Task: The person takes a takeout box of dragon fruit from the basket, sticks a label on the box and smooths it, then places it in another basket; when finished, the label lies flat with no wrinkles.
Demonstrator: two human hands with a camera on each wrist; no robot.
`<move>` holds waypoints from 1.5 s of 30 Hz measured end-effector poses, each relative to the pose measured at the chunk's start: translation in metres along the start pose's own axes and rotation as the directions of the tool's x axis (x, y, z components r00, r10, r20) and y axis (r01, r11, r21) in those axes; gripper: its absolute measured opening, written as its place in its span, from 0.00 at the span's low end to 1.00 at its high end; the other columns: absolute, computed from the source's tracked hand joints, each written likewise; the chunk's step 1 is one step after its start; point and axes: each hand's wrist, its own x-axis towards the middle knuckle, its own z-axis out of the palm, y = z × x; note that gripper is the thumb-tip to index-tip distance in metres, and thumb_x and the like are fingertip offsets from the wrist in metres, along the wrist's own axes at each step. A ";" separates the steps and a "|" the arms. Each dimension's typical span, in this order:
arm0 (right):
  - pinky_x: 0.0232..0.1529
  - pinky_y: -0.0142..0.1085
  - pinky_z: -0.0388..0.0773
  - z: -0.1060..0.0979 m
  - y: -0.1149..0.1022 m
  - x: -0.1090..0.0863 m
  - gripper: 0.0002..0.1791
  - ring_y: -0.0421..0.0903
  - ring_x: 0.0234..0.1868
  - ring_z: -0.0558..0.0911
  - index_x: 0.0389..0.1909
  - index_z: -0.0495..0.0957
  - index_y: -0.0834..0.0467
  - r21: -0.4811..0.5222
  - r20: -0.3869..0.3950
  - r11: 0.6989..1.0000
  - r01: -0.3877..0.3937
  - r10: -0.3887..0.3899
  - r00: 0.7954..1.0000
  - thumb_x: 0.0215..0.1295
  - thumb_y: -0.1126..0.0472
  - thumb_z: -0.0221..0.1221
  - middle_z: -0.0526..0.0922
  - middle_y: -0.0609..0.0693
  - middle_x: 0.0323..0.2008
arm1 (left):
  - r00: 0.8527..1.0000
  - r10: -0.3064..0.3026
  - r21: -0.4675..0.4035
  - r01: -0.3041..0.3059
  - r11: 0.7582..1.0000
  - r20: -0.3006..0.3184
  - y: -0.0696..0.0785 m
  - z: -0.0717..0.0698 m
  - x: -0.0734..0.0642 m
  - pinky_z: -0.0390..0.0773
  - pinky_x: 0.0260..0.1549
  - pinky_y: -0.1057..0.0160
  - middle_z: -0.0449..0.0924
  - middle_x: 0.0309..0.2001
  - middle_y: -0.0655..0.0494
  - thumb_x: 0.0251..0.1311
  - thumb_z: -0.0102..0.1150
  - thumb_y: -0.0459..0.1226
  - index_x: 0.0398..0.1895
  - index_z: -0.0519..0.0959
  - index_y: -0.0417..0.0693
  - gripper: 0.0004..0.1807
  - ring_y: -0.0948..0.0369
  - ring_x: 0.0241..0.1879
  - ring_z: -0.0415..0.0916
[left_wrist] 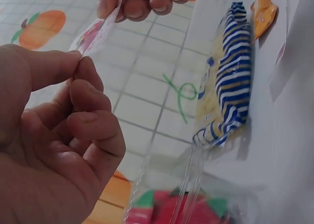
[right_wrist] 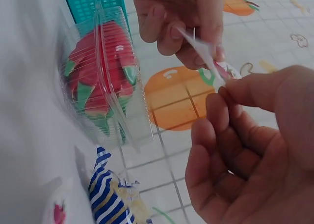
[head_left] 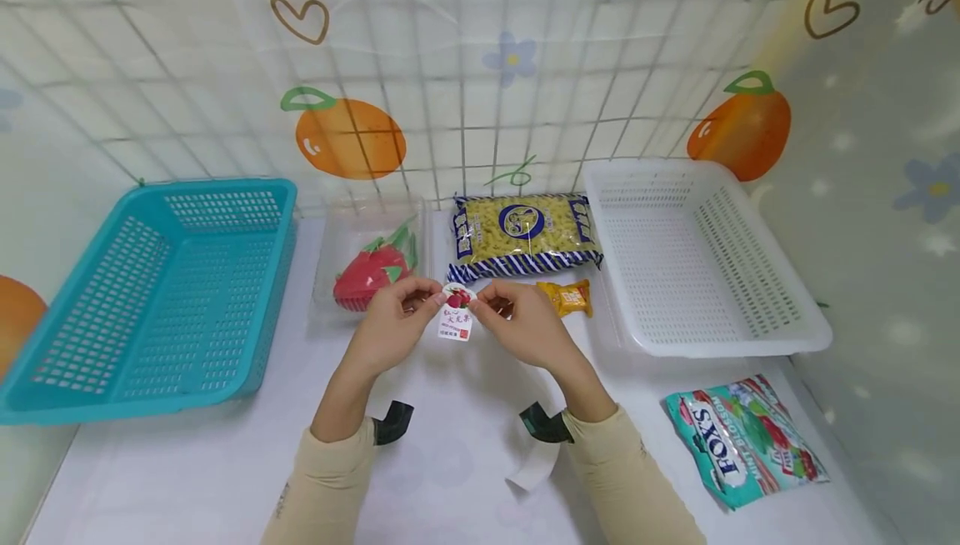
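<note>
A small white label [head_left: 454, 322] with a red dragon fruit picture and printed characters hangs upright between the two hands. My left hand [head_left: 395, 322] pinches its upper left edge between thumb and forefinger, the other fingers curled in. On the opposite edge, my right hand [head_left: 525, 324] pinches it the same way. Just behind the left hand, a clear plastic clamshell box [head_left: 324, 253] stands closed around a red dragon fruit [head_left: 371, 274] with green tips. In the right wrist view the label [right_wrist: 202, 49] looks thin and slightly bent.
A teal basket [head_left: 258, 295] stands at left, a white basket [head_left: 750, 345] at right. Between them lie a pasta bag [head_left: 521, 232] and a small yellow packet [head_left: 567, 297]. A Fox's candy bag [head_left: 742, 441] is at front right. A white paper strip [head_left: 535, 466] lies by the right wrist.
</note>
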 end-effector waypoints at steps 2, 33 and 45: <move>0.31 0.33 0.76 0.000 -0.006 0.008 0.08 0.42 0.31 0.78 0.36 0.85 0.55 0.001 0.023 1.000 0.012 -0.012 1.000 0.70 0.55 0.62 0.84 0.47 0.29 | 1.000 -0.006 0.006 0.006 1.000 -0.027 0.000 -0.006 0.002 0.81 0.47 0.65 0.83 0.46 0.45 0.72 0.59 0.38 0.50 0.82 0.39 0.12 0.54 0.46 0.78; 0.31 0.31 0.73 0.052 -0.052 0.141 0.17 0.41 0.29 0.77 0.46 0.85 0.58 -0.039 0.257 0.997 -0.066 0.073 0.964 0.75 0.48 0.57 0.82 0.47 0.31 | 0.964 -0.220 0.113 0.238 0.965 -0.150 -0.024 -0.112 0.063 0.72 0.27 0.69 0.76 0.38 0.46 0.75 0.54 0.46 0.60 0.78 0.38 0.23 0.57 0.33 0.70; 0.26 0.31 0.69 0.066 -0.055 0.156 0.18 0.41 0.26 0.75 0.41 0.87 0.56 -0.128 0.232 0.986 -0.111 0.138 0.963 0.75 0.47 0.56 0.79 0.45 0.26 | 0.937 -0.288 0.141 0.318 0.937 -0.200 -0.027 -0.116 0.070 0.74 0.28 0.67 0.76 0.38 0.49 0.74 0.55 0.48 0.62 0.79 0.42 0.23 0.58 0.31 0.69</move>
